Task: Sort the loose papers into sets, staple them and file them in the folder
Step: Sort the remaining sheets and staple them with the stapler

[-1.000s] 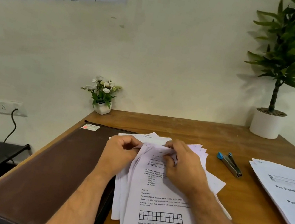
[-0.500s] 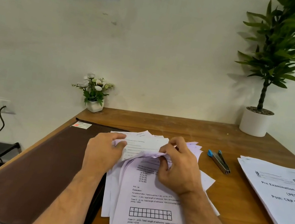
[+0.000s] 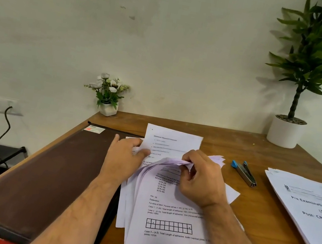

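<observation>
Our left hand (image 3: pixel 126 156) has lifted a white printed sheet (image 3: pixel 172 143), long axis toward twelve o'clock; our right hand (image 3: pixel 201 180) pinches curled lilac pages (image 3: pixel 163 212).

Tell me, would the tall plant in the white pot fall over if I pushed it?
Probably, if pushed high up: the tall plant has a thin stem and wide leaves far above its small white pot. A low nudge on the pot would more likely slide it across the smooth wooden desk.
</observation>
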The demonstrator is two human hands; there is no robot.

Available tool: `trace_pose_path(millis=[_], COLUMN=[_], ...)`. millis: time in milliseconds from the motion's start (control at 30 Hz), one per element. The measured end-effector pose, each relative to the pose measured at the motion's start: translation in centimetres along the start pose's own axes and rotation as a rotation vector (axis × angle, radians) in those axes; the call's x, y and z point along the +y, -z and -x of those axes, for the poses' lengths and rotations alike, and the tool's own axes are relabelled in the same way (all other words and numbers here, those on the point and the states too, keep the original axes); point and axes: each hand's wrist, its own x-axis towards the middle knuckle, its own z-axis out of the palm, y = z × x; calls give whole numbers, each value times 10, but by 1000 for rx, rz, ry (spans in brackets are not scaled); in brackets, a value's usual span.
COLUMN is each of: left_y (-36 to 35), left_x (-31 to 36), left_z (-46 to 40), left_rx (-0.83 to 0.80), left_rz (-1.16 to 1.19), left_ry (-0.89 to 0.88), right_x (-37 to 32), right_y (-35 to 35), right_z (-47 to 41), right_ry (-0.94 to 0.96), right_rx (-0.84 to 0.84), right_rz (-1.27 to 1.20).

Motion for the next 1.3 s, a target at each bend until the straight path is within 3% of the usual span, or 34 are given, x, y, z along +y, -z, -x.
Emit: trace_pose_path(millis=[133, 267, 467, 533, 600, 633, 700, 767, 867, 1033, 1167, 1233, 1300], left_y=[5, 6, 6, 9, 9, 11, 10, 8, 3, 0, -5, -5, -3], left_x=[12, 11, 12, 15, 9, 5, -4, -7, -8, -1, -11, -11, -6], left_z=[9, 14, 16, 19, 14, 10, 3, 0, -3, 1, 1, 1, 3], left_rx=[18, -86, -190, -119, 63, 120, 57, -91, -127, -17, -113, -158, -99], left_rz=[318, 334, 413, 446, 266, 31, -414, -552, -547, -413, -401, -409, -378], left_ry=[-32, -70, -172, -134, 34, 116, 248, 308, 289, 187, 341, 331, 269], right_x=[0, -4, -1, -6, -12, -13, -14, -15, -16, -15, -19, -20, -20], right_y=[4, 7, 12, 15, 17, 18, 20, 22, 26, 26, 24, 22, 21], right_z=[-2, -4, -5, -5, -4, -4, -2, 0, 3, 9, 10, 11, 11], right_ry=[-27, -135, 110, 141, 162, 169, 175, 186, 177, 127, 125, 114, 111], right_rx=[78, 103, 121, 128, 110, 93, 36, -26, -78, -34, -27, -29, -28], right_rz=[20, -45, 61, 92, 90, 90, 124, 179, 242, 217, 180, 157, 130])
